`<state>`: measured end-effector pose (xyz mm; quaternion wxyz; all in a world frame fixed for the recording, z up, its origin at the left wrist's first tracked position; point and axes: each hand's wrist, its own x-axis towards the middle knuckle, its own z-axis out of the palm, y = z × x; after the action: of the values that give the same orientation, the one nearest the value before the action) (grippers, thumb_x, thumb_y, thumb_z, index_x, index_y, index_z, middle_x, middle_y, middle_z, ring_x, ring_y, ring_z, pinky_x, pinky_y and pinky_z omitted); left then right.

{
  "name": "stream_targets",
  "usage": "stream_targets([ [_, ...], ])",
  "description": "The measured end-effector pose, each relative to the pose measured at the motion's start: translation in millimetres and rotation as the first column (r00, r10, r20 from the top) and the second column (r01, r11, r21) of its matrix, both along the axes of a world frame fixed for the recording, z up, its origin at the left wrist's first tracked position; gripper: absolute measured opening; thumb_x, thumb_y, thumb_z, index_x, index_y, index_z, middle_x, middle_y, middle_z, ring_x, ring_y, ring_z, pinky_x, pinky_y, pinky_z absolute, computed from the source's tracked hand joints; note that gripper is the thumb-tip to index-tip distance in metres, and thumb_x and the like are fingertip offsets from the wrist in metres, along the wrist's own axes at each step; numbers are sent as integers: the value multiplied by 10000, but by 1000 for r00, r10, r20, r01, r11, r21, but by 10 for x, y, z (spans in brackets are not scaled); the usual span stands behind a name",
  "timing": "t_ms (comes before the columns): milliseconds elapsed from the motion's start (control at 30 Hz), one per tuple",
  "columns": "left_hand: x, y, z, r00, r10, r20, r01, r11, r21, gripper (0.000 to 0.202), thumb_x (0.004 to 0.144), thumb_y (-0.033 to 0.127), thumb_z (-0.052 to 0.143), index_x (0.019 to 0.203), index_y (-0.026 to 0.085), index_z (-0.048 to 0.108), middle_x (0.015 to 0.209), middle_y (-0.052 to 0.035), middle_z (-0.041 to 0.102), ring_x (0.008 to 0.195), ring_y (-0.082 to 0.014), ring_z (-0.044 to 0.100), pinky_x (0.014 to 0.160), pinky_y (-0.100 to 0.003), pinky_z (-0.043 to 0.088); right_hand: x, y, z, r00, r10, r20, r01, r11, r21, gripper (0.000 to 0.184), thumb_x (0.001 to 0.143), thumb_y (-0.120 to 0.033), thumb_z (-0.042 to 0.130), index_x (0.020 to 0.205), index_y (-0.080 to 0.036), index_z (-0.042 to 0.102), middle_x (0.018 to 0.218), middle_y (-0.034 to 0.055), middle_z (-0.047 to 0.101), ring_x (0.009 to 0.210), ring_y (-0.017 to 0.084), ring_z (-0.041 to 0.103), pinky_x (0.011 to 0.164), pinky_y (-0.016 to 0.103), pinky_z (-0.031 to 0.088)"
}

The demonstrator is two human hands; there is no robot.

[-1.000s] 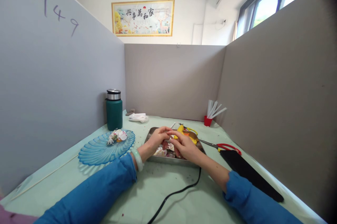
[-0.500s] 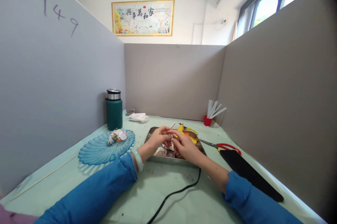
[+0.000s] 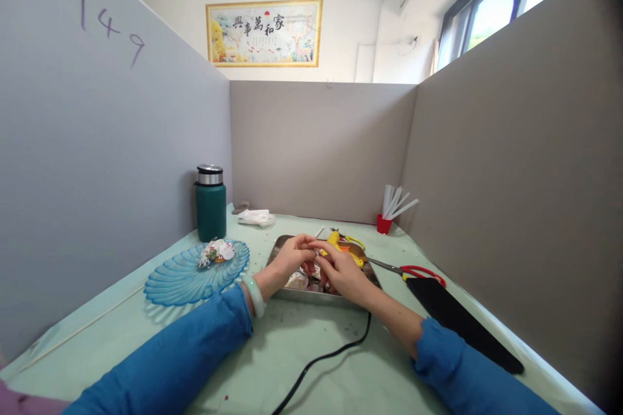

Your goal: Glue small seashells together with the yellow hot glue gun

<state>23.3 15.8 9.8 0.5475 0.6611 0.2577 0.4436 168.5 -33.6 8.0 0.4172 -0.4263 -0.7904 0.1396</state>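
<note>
Both my hands meet over a shallow metal tray (image 3: 278, 247) filled with small shells and colourful bits. My left hand (image 3: 287, 259) has its fingers curled and pinched at a small pale piece between the two hands. My right hand (image 3: 341, 269) has its fingers closed against the same small piece, which is too small to name. A yellow glue gun (image 3: 341, 243) lies at the tray's far edge, just behind my right hand. Its black cord (image 3: 321, 360) runs toward me across the table.
A blue shell-shaped glass plate (image 3: 185, 278) with a few shells lies left. A green flask (image 3: 211, 204) stands behind it. Red-handled scissors (image 3: 413, 270) and a black sheath (image 3: 462, 324) lie right. A red cup of white sticks (image 3: 387, 220) stands at the back. A thin wooden skewer (image 3: 78, 330) lies left.
My hands stay over the tray. The fingers shifted slightly around the small piece, which now sits a little lower between them.
</note>
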Motion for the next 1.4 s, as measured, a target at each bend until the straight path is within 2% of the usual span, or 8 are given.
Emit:
stream_targets([
  [367,-19,-34,32,999,-48,3,48,999,-7,265,622,127,534,885,121,510,681,-10,576,505,-108,564,502,-230,448,-5,-7,14,999,22,-25,-22,1000,16,276,873,-248,378,1113,-230,512,547,-46,527,493,92,488,516,195,377],
  [533,-17,-47,30,996,-91,10,91,996,11,236,685,203,553,899,115,511,707,-27,586,532,-126,587,520,-240,455,-8,-10,20,1000,27,-13,-27,1000,16,287,878,-248,369,1130,-241,506,551,-45,527,504,94,491,515,196,376],
  [800,-4,-4,-21,998,-61,7,61,998,32,240,678,193,562,896,111,505,689,-26,592,522,-131,589,518,-249,468,-8,-4,-8,1000,16,-19,-16,1000,3,279,873,-239,378,1122,-239,502,524,-53,510,476,88,478,493,190,364],
  [1100,5,-52,35,999,-33,-20,33,999,21,233,660,168,552,883,116,505,669,-13,587,495,-124,582,491,-236,459,-2,-23,22,1000,28,0,-28,1000,-4,287,872,-234,380,1134,-244,498,542,-50,521,490,89,483,504,190,370],
  [1400,11,-15,-9,999,-34,-38,36,999,30,226,651,163,541,869,119,498,670,-19,594,468,-125,578,476,-245,466,-12,-13,6,999,35,0,-35,999,18,294,866,-220,382,1131,-232,509,589,-38,542,525,92,492,532,195,385],
])
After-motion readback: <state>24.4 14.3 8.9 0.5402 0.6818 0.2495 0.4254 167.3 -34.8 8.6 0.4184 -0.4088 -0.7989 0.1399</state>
